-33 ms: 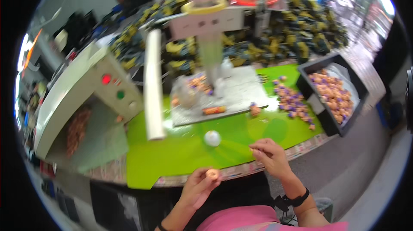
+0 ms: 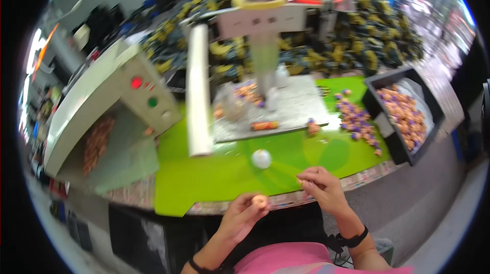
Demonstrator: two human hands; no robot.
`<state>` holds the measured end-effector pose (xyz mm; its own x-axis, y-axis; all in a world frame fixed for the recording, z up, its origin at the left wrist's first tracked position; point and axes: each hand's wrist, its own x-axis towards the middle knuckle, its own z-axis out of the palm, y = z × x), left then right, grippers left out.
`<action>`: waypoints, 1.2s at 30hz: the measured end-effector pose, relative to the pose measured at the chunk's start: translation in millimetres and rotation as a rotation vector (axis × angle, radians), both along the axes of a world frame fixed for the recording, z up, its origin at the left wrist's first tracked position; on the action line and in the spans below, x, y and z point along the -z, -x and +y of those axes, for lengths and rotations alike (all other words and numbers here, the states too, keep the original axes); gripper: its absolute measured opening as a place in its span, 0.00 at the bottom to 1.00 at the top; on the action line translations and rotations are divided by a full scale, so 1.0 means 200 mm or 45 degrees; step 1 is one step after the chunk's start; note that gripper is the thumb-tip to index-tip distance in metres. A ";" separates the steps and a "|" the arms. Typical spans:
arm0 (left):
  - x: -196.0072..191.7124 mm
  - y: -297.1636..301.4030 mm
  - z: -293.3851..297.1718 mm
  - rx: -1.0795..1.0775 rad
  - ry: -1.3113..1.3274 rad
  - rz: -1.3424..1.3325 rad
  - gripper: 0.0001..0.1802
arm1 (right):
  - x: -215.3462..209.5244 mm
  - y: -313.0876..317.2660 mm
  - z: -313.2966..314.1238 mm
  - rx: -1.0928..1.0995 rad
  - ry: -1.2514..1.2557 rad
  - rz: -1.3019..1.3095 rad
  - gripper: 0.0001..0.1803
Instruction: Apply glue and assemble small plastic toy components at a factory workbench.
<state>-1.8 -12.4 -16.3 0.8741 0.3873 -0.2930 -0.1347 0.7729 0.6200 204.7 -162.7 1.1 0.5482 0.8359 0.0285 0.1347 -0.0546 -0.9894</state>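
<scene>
My left hand is closed on a small peach-coloured round piece, its hollow end facing up, just off the table's front edge. To its right, my right hand pinches something tiny and yellowish between thumb and fingertips; its kind cannot be made out. The two hands are apart. Beyond them on the green table top stands a white round object with a small yellowish tip. A single peach-and-purple piece lies at the front right corner of the grey metal plate.
A press-like machine with a clear column rises from the plate, an orange tube lying before it. Loose peach-and-purple pieces lie beside a full black bin. A pale machine housing stands left; yellow-and-dark pieces heap behind.
The whole view has shifted, so the table and machines sit a little farther right and higher. My hands are slightly closer together, with the same holds.
</scene>
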 end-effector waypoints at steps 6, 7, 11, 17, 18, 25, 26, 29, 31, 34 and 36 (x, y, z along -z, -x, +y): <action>-0.03 0.02 0.01 -0.035 0.035 -0.021 0.16 | -0.15 0.21 0.12 -0.418 -0.045 0.274 0.16; -0.03 0.04 0.01 -0.057 0.038 -0.021 0.16 | -0.16 0.24 0.14 -0.453 -0.036 0.249 0.16; -0.01 0.06 0.01 -0.097 -0.077 -0.029 0.16 | -0.15 0.29 0.18 -0.298 -0.029 0.099 0.13; -0.01 0.07 0.00 -0.106 -0.245 -0.018 0.17 | -0.18 0.32 0.22 -0.169 -0.050 -0.435 0.11; -0.01 0.07 0.00 -0.111 -0.262 -0.007 0.16 | -0.18 0.32 0.22 -0.172 -0.049 -0.436 0.11; -0.04 0.05 -0.02 -0.109 -0.254 -0.008 0.15 | -0.15 0.28 0.21 -0.258 0.002 -0.336 0.10; -0.03 0.05 -0.02 -0.113 -0.288 -0.004 0.14 | -0.13 0.27 0.20 -0.310 0.068 -0.188 0.10; -0.02 0.04 -0.01 -0.088 -0.262 0.038 0.13 | -0.11 0.27 0.21 -0.297 0.066 -0.282 0.10; -0.02 0.04 -0.01 -0.057 -0.203 0.074 0.12 | -0.13 0.26 0.23 -0.316 0.032 -0.376 0.11; -0.04 0.03 -0.01 -0.058 -0.104 0.125 0.10 | -0.15 0.24 0.25 -0.371 -0.009 -0.506 0.12; -0.07 0.03 -0.01 -0.081 -0.062 0.062 0.09 | -0.18 0.22 0.28 -0.413 -0.023 -0.547 0.12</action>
<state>-8.7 -14.3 -2.1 0.8325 0.4562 -0.3142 -0.1510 0.7327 0.6636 160.8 -107.2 37.1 0.1973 0.9577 0.2094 0.5344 0.0740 -0.8420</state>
